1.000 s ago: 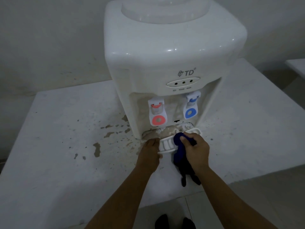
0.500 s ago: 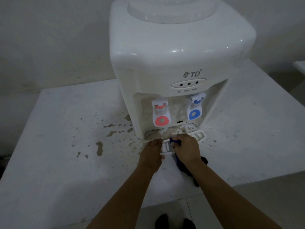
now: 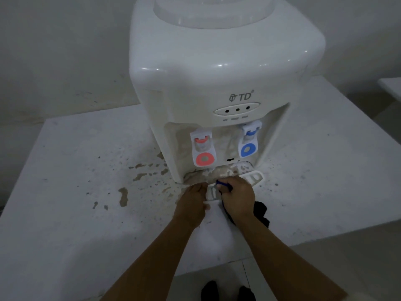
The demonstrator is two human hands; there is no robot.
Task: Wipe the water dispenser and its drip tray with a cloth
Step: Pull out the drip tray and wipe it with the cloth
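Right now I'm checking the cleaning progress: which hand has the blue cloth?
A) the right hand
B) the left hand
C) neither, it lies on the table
A: the right hand grips the blue cloth over the drip tray, while the left hand holds the tray's left end.

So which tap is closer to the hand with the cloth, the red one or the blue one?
The red tap. It hangs nearly straight above the right hand gripping the blue cloth; the blue tap sits farther right and higher.
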